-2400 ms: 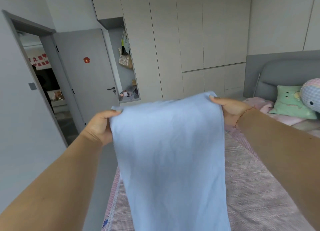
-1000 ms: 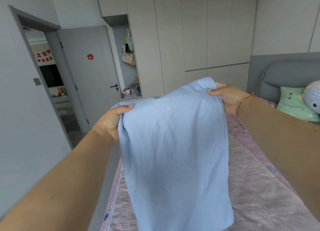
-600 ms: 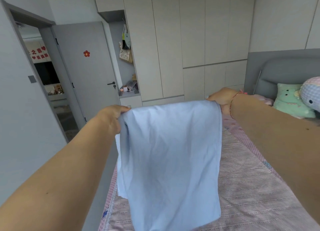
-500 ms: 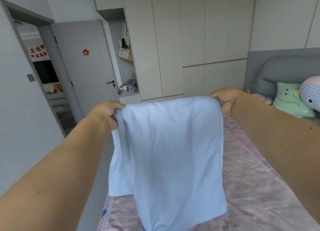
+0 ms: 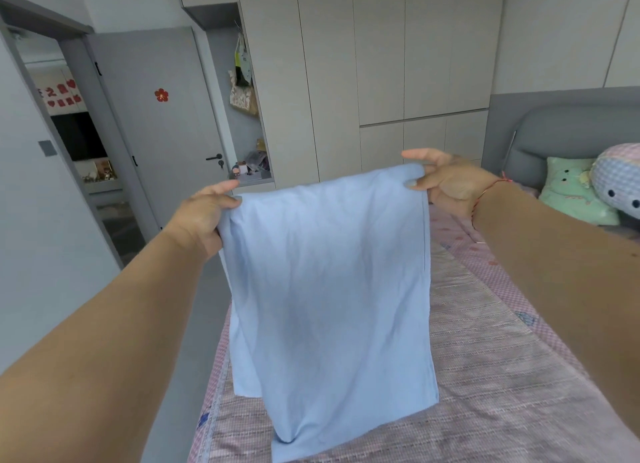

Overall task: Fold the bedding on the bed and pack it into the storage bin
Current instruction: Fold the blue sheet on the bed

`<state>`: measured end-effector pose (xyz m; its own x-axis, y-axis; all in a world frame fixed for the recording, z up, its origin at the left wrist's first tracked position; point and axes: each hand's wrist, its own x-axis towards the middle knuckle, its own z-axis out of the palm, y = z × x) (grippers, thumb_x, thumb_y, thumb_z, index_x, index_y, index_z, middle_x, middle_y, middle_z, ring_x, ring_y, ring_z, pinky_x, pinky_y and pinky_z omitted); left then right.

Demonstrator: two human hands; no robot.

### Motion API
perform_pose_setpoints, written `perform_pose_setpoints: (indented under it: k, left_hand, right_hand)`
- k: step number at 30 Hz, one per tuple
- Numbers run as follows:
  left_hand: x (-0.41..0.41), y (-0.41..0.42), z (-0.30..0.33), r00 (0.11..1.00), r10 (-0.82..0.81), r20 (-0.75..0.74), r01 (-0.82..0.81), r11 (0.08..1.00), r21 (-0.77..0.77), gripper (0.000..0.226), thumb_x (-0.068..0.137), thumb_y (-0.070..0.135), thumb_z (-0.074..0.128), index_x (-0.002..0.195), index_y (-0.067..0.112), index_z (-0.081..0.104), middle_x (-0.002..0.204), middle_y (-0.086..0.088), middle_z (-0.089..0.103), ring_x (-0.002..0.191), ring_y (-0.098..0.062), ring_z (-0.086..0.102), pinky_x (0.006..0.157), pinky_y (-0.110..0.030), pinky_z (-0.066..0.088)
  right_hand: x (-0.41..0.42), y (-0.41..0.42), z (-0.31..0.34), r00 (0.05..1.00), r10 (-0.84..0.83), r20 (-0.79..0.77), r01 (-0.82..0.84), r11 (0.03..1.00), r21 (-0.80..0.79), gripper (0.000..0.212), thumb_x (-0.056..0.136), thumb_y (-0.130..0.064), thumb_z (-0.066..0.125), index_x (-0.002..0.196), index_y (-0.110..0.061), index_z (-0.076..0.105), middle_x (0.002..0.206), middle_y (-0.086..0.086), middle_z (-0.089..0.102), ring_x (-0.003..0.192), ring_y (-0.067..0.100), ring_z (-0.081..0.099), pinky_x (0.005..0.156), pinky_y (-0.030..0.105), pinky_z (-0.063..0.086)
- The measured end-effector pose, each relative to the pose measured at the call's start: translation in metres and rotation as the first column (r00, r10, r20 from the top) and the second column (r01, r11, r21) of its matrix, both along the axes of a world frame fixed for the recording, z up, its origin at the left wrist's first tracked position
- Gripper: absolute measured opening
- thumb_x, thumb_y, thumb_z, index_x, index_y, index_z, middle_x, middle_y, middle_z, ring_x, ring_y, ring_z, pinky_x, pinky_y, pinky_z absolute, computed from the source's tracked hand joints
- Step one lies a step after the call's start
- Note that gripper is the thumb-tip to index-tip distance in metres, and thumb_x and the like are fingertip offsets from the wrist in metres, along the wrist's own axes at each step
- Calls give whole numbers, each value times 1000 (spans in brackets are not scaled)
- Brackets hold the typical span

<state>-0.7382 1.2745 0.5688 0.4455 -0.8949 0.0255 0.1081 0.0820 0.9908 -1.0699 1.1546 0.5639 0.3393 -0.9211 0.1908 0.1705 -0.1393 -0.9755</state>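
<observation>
Head view looks down my two outstretched arms at a pale blue sheet point(image 5: 329, 289) that I hold up in the air over the bed point(image 5: 502, 376). My left hand point(image 5: 202, 216) grips the sheet's upper left corner, the fingers curled round the bunched edge with one finger sticking forward. My right hand point(image 5: 446, 180) pinches the upper right corner, thumb under the fabric, while the other fingers are spread and fairly straight above it. A thin red string point(image 5: 491, 185) circles my right wrist. The sheet hangs as a long doubled panel, its top edge stretched between my hands and its bottom end touching the pinkish woven bedcover. Near the grey headboard point(image 5: 561, 133) at the right lie a green cushion point(image 5: 571, 192) and, just beside it, a checked plush toy point(image 5: 620, 178). Beyond the sheet stand pale wardrobes point(image 5: 381, 64), and to the left a grey door point(image 5: 156, 116) stands open.
</observation>
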Motion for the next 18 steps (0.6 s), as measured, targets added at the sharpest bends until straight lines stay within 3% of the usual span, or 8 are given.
perform_pose_setpoints:
  k: [3,7,10,12,14,15,18]
  left_hand:
    - [2,-6,13,1000,-4,16,2,992,126,24,96,0,47,90,16,63,98,-7,64,79,-20,62,70,-35,52]
    - [5,-11,20,997,-35,64,20,974,225,19,101,3,41,101,11,59,97,-6,60,78,-18,60,66,-36,48]
    - [5,-11,16,998,15,-64,-4,984,181,20,102,4,39,94,7,57,91,-7,58,75,-20,60,68,-38,48]
    - [4,-9,13,989,4,-147,13,993,115,19,102,6,41,93,7,58,88,-8,62,69,-20,66,57,-35,52]
    - [5,-5,10,991,-104,-81,112,989,98,15,98,6,50,110,5,58,91,-9,70,70,-18,71,55,-31,56]
    - [5,-5,7,985,-168,-44,172,980,95,24,94,2,54,118,4,54,96,-10,71,75,-18,71,60,-32,57]
    - [2,-4,-6,977,-211,-29,213,976,56,38,87,-18,49,116,7,51,99,-13,65,72,-18,72,65,-30,60]
  right_hand:
    - [1,2,-1,999,-42,-15,41,999,-21,55,77,26,52,124,-1,56,98,12,65,80,15,68,66,24,58]
    - [-1,2,-2,996,-90,28,90,996,5,55,74,26,56,122,1,58,102,15,65,85,20,66,69,24,58]
    - [-4,0,-1,994,-104,38,103,995,9,54,74,26,56,122,2,58,102,16,65,87,22,66,72,26,59]
    - [-4,0,2,992,-112,63,113,994,1,51,74,25,57,120,2,59,101,15,65,89,23,66,74,28,59]
    - [-4,-1,1,989,-133,65,133,991,3,50,74,25,58,118,2,60,100,15,65,88,24,66,73,28,59]
    - [-5,-3,0,987,-149,57,149,989,10,50,74,24,59,118,1,60,99,14,66,88,24,66,72,28,59]
    - [-8,-5,-11,980,-201,-2,201,979,23,52,72,24,60,118,0,61,100,17,66,90,27,66,72,28,58]
